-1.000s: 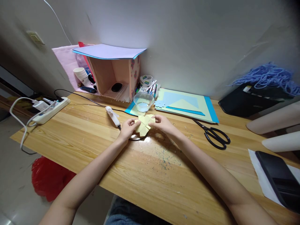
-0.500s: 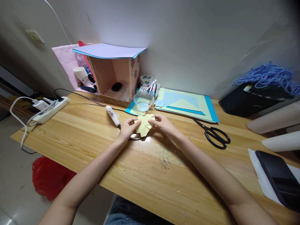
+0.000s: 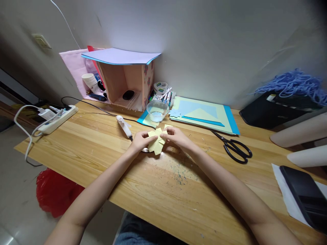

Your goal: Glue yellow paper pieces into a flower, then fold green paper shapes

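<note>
A pale yellow paper flower [image 3: 156, 145] with folded, pointed petals is held between my two hands just over the table. My left hand [image 3: 140, 141] pinches its left side, thumb on top. On the opposite side my right hand [image 3: 174, 135] grips it, thumb pressed near the centre. The fingers beneath the paper are hidden. A small yellow paper piece [image 3: 168, 127] pokes out above my right fingers. Left of my left hand lies a white glue gun [image 3: 124, 126] with a black cord. A clear plastic bowl [image 3: 157, 111] holding pale paper bits stands just beyond the flower.
Black-handled scissors [image 3: 233, 148] lie to the right, near stacked coloured sheets [image 3: 227, 115]. An open pink box [image 3: 122, 80], markers [image 3: 167, 97] and a tape roll [image 3: 160, 87] stand along the wall. A power strip [image 3: 58, 119] sits at the left edge, a black phone [image 3: 304, 197] at the right.
The paper flower has been turned and tilted a little, its lower petal now pointing toward me. My left thumb has slid inward over it. The view has shifted slightly.
</note>
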`<move>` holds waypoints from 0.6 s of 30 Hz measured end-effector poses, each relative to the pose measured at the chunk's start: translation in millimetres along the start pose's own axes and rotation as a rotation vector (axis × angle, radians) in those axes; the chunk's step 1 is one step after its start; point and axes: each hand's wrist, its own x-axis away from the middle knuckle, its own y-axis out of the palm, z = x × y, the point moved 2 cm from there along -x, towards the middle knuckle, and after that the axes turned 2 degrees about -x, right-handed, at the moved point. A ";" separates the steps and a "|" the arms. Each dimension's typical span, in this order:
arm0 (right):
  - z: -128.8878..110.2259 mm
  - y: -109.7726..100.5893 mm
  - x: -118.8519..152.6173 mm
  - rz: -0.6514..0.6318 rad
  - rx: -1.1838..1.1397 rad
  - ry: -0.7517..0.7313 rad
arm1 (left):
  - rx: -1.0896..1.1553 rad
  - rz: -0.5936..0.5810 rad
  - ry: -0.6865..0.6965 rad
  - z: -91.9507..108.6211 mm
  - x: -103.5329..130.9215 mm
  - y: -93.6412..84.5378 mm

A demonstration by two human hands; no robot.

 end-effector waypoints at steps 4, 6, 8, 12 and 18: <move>-3.4 2.3 0.3 0.020 0.020 0.013 | -0.046 -0.016 -0.017 4.2 6.8 -9.2; -6.3 2.9 1.3 0.039 0.045 0.014 | -0.091 0.047 0.009 9.0 18.2 -21.3; -7.3 4.2 2.2 0.045 0.066 0.021 | -0.144 0.159 0.020 13.8 35.1 -39.4; -2.6 14.6 -2.8 0.034 0.114 -0.002 | -0.262 0.355 0.104 21.1 72.3 -84.9; -4.5 70.7 -37.7 0.070 0.490 -0.300 | -0.691 0.549 0.374 15.9 93.2 -144.3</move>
